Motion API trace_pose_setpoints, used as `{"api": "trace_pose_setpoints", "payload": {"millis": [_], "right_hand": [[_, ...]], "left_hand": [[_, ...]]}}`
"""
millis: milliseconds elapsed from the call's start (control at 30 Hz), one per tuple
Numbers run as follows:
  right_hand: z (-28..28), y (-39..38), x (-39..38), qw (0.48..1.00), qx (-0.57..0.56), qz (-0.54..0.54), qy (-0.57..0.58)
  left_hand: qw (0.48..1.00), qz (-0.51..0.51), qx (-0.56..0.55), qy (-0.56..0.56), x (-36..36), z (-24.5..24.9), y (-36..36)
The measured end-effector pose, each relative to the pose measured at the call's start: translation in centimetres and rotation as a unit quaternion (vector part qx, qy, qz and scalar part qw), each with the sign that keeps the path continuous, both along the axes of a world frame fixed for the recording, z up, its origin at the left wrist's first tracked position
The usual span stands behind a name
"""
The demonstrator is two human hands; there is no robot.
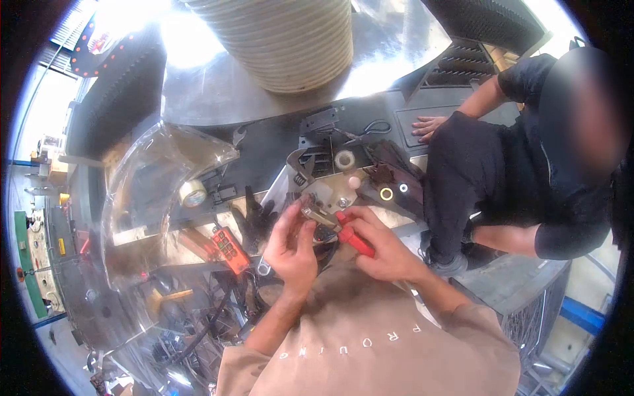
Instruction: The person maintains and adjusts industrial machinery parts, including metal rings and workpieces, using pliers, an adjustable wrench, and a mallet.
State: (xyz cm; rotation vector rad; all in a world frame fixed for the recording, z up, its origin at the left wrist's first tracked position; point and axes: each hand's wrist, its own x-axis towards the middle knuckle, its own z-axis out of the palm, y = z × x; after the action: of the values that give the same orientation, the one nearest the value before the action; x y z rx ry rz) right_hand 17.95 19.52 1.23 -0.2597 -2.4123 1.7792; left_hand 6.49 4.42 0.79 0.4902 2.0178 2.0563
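Observation:
In front of my chest, my right hand [380,241] is closed around the red handles of a pair of pliers [356,241]. The metal jaws of the pliers point up and left, toward my left hand [294,245]. My left hand has its thumb and fingers pinched around a small part at the jaws, too small to make out. Just beyond my hands lies a large adjustable wrench [299,168]. A roll of tape [344,160] and a small round pinkish piece [354,182] are near it.
An orange remote control [230,251] and a tape roll [193,193] lie to the left, by clear plastic sheeting [142,178]. Scissors [370,129] lie farther back, before a large ribbed cylinder [284,39]. A person in black [508,158] sits at the right, one hand on the surface.

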Motion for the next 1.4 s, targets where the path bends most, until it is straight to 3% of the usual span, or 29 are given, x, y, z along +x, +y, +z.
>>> {"api": "trace_pose_setpoints", "payload": {"millis": [300, 367, 467, 533, 633, 700, 967, 1133, 1167, 1233, 1400], "right_hand": [[-0.8, -0.6, 0.2, 1.0, -0.006, -0.007, 0.012], [-1.3, -0.7, 0.4, 0.999, -0.012, -0.013, 0.044], [-2.0, -1.5, 0.3, 1.0, -0.006, -0.011, 0.028], [-3.3, -1.8, 0.3, 0.998, 0.0, -0.021, 0.055], [-1.5, -1.9, 0.9, 0.998, -0.008, -0.054, 0.041], [-2.0, -1.2, 1.0, 0.997, 0.001, -0.052, 0.058], [-3.0, -1.5, 1.4, 0.998, -0.028, -0.045, 0.036], [-2.9, -1.5, 0.9, 0.996, -0.089, -0.03, 0.001], [-2.8, -1.5, 0.9, 0.994, -0.108, -0.017, -0.03], [-3.3, -1.7, 0.9, 0.993, -0.11, -0.031, -0.017], [-3.9, -2.0, 1.1, 0.995, -0.089, -0.055, 0.002]], "left_hand": [[0.998, -0.005, 0.048, 0.038, 0.6, 0.3, 0.4], [0.998, -0.003, 0.009, 0.057, 0.6, 0.4, 0.2], [0.994, 0.027, -0.104, -0.017, 0.8, 1.0, -0.9], [0.999, 0.025, -0.035, 0.009, 0.3, -1.3, -0.9], [0.999, -0.021, -0.019, 0.043, -0.2, -1.9, -0.4], [0.994, -0.03, -0.101, 0.038, -0.3, -1.2, -0.5], [0.979, -0.047, -0.125, 0.154, -1.2, -1.0, 0.7], [0.952, -0.058, -0.24, 0.179, -1.6, -0.3, 0.6], [0.953, -0.059, -0.238, 0.178, -1.7, -0.9, 0.5], [0.974, -0.065, -0.204, 0.076, -1.9, -2.2, 0.3], [0.98, -0.074, -0.172, 0.066, -1.4, -1.4, 0.6]]}}
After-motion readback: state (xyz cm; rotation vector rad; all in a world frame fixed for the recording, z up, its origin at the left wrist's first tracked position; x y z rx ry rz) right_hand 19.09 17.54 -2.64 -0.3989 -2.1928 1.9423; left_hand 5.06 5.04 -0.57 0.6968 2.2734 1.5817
